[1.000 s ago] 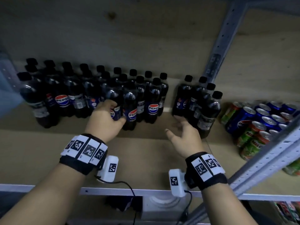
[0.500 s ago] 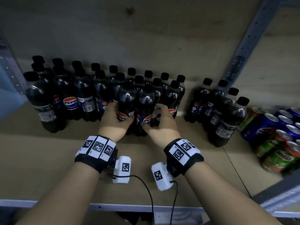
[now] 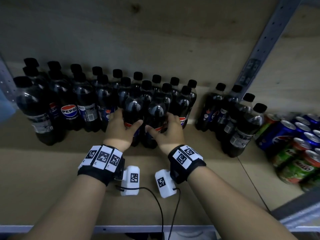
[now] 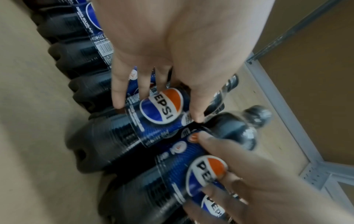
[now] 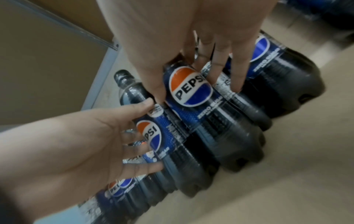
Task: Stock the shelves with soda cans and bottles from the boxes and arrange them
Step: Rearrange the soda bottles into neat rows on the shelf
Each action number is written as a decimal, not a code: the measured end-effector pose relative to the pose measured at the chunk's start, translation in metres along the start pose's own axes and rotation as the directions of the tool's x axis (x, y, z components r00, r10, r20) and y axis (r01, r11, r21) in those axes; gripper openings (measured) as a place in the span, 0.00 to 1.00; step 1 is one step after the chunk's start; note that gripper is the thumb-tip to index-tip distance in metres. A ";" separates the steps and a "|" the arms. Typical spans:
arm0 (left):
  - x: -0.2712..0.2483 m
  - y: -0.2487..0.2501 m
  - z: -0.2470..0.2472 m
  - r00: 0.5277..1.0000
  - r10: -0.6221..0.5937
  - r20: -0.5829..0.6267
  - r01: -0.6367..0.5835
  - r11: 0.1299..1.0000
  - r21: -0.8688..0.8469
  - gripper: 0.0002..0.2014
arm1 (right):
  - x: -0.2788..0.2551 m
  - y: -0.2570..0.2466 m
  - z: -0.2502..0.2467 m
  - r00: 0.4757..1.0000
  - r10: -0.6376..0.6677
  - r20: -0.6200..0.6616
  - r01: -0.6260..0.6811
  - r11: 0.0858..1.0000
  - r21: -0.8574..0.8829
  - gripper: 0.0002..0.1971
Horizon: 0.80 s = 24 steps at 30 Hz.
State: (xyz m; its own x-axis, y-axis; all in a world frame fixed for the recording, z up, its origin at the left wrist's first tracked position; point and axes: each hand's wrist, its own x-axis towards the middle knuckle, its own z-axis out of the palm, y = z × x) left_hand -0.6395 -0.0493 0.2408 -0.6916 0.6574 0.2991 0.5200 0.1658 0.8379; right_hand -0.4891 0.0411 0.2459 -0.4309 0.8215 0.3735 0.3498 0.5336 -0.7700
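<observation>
Head cam first: I've got my left hand (image 3: 122,126) wrapped round one Pepsi bottle (image 3: 133,110) and my right hand (image 3: 168,130) wrapped round the Pepsi bottle next to it (image 3: 156,111) – both upright on the wooden shelf (image 3: 52,179), touching each other, right at the front of the big block of Pepsi bottles (image 3: 83,103) that runs back to the wall. Thumbs are almost meeting in the middle. Off to the right there's a smaller cluster of bottles (image 3: 232,116) standing apart, then Pepsi cans (image 3: 284,132) and green Milo cans (image 3: 297,167) lying on their sides past that. Grey metal upright (image 3: 270,40) runs up behind them

Left wrist cam: left hand (image 4: 172,45) has fingers curled down one side of the label and thumb on the other, so it's gripping that bottle (image 4: 145,121). The right hand (image 4: 249,174) comes in from the lower right, clasping its own bottle (image 4: 191,166). Bit blurry but the logos read fine

Right wrist cam: same deal mirrored – right hand (image 5: 191,37) grasping its bottle (image 5: 195,98) across the label, left hand (image 5: 86,136) holding the neighbour (image 5: 164,144). Both bottle bases look to be down on the shelf board (image 5: 287,181), though I can't tell for sure
</observation>
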 end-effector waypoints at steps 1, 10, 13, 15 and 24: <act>-0.003 0.003 -0.001 1.000 -0.013 0.001 0.013 0.999 0.036 0.32 | -0.003 0.000 -0.003 1.000 -0.012 0.016 0.012 1.000 0.000 0.32; -0.036 0.026 0.017 0.990 0.063 0.123 -0.066 0.998 0.017 0.34 | -0.058 0.020 -0.067 0.995 0.096 0.026 -0.100 0.957 0.272 0.28; -0.052 0.035 0.031 0.978 0.134 0.161 -0.134 0.991 -0.013 0.33 | -0.068 0.032 -0.103 0.991 0.127 -0.049 -0.111 0.961 0.254 0.30; -0.062 0.043 0.042 0.968 0.171 0.183 -0.168 0.985 -0.033 0.32 | -0.073 0.041 -0.123 0.977 0.164 -0.136 -0.125 0.958 0.259 0.31; -0.067 0.077 0.110 0.941 0.160 0.298 -0.139 0.986 -0.091 0.29 | -0.082 0.080 -0.177 0.869 0.340 -0.358 -0.254 0.930 0.266 0.23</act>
State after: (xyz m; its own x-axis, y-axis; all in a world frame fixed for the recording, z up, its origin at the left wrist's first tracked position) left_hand -0.4980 0.0007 0.2352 -0.4181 0.8642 0.2799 0.5636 0.0051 0.8260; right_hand -0.2788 0.0523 0.2449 0.0424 0.9677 0.2485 0.2131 0.2342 -0.9485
